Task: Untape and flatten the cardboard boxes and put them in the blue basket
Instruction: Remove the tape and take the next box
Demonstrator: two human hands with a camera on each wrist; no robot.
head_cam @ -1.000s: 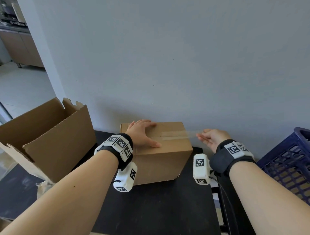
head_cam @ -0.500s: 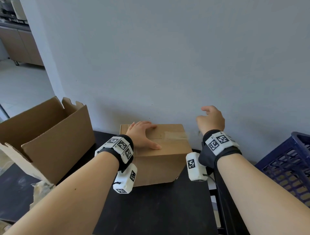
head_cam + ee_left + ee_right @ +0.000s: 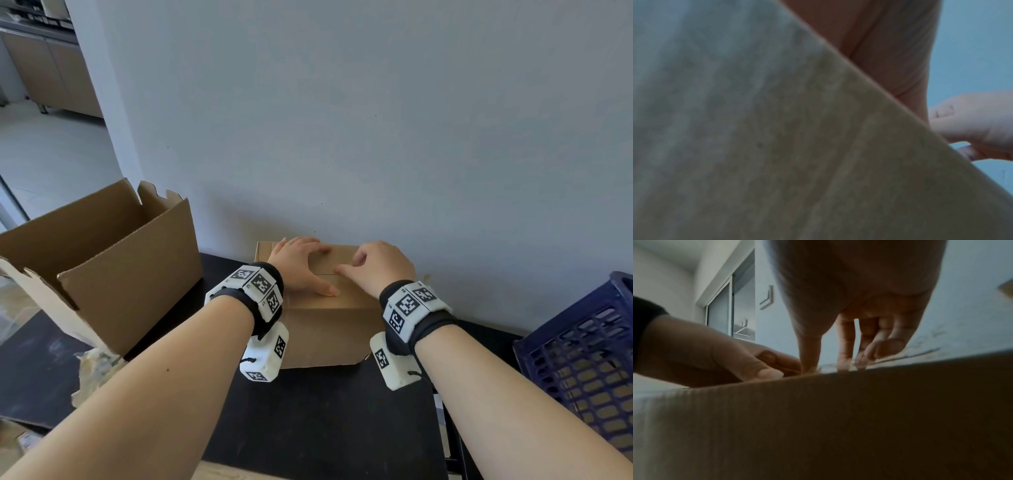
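A small closed cardboard box [image 3: 325,322] stands on the black table [image 3: 325,411] against the wall. My left hand [image 3: 301,270] lies flat on the left part of its top, fingers spread. My right hand [image 3: 370,267] arches over the top's middle, and its fingertips [image 3: 842,365] touch the cardboard near the seam, holding nothing I can see. The right wrist view shows the box side [image 3: 818,426] close up and the left hand [image 3: 715,356] beside my fingers. The blue basket [image 3: 582,346] stands at the right.
A larger open cardboard box [image 3: 130,260] stands at the left with its flaps up. Crumpled pale tape or plastic [image 3: 96,373] lies in front of it. The grey wall [image 3: 376,137] rises directly behind the small box.
My right hand pulled a strip of tape off to the right, rose toward the wall, then came down onto the box top. My left hand stayed on the box.
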